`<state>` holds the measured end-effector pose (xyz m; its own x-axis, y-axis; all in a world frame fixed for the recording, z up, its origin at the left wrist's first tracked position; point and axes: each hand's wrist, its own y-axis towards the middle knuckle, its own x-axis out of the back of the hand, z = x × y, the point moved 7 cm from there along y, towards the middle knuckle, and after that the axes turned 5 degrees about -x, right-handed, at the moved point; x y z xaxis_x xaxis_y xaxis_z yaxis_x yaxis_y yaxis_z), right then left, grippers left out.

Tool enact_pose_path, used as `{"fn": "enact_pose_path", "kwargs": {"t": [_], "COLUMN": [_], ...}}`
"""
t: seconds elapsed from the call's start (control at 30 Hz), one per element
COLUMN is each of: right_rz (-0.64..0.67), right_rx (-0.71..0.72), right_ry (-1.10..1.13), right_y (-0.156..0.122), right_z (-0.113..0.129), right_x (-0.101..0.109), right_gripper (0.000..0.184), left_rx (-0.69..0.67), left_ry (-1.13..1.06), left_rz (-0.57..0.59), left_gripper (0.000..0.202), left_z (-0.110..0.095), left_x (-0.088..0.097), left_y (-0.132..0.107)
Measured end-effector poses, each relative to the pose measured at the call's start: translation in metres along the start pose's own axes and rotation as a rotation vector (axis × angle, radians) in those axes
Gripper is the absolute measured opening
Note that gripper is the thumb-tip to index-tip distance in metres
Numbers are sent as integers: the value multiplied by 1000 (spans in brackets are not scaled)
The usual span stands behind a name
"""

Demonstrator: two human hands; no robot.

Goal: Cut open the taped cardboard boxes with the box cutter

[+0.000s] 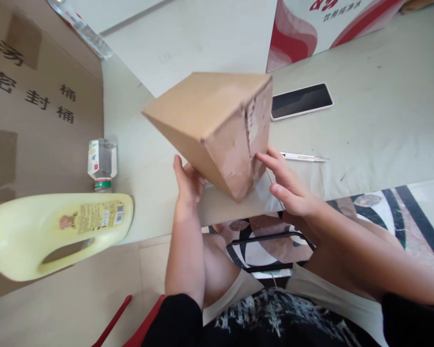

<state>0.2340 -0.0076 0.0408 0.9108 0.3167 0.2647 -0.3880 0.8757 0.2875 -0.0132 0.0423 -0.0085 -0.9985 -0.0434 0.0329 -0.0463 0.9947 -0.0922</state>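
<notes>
A small brown cardboard box (210, 113) is tilted on one corner above the near edge of the pale table (376, 125). My left hand (187, 182) presses against the box's lower left side, fingers curled onto it. My right hand (287, 185) touches the box's taped end face with its fingers stretched out along the seam. The end face shows torn, peeled tape marks.
A black phone (301, 100) lies on the table behind the box, a thin utility knife (304, 157) near my right hand. A plastic water bottle (101, 164), a yellow jug (54, 231) and a big printed carton (39, 101) stand left. A red-and-white box (311, 24) sits at the back.
</notes>
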Motion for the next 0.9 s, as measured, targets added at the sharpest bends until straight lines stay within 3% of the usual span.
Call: {"fn": "enact_pose_path", "kwargs": {"t": [0.07,0.17,0.23,0.27,0.3,0.37,0.43,0.5,0.57,0.63,0.73,0.9], "right_rz": [-19,-49,-86,-112,-133,-164,-181,-134,-17,72,62,31], "right_rx": [52,0,-89,-114,-122,-106,-72,-43,-23,-19,-21,-25], "right_ry": [1,42,71,74,63,21,-12,-28,-36,-40,-49,-59], "right_y": [0,0,-1,-1,-2,-3,-5,-5,-4,-4,-1,0], "right_z": [5,3,-2,-3,-4,-2,1,4,8,11,16,16], "right_x": [6,18,26,29,31,32,30,24,13,4,1,0], "right_gripper": [64,61,54,51,48,42,39,41,47,47,40,39], "left_rx": [151,445,528,515,475,307,1,-378,-667,-803,-837,-907], "left_ry": [-63,37,211,286,342,361,300,233,227,297,373,282], "left_rz": [90,380,514,519,478,222,-117,-343,-321,-184,-51,-27], "left_gripper": [84,86,83,78,70,53,52,61,63,55,42,23], "left_z": [5,15,19,18,16,5,-18,-43,-60,-67,-71,-84], "left_x": [-14,-28,-24,-19,-13,4,21,28,16,-5,-26,-31], "left_y": [-6,-23,-30,-29,-25,-10,0,-5,-13,-20,-27,-41]}}
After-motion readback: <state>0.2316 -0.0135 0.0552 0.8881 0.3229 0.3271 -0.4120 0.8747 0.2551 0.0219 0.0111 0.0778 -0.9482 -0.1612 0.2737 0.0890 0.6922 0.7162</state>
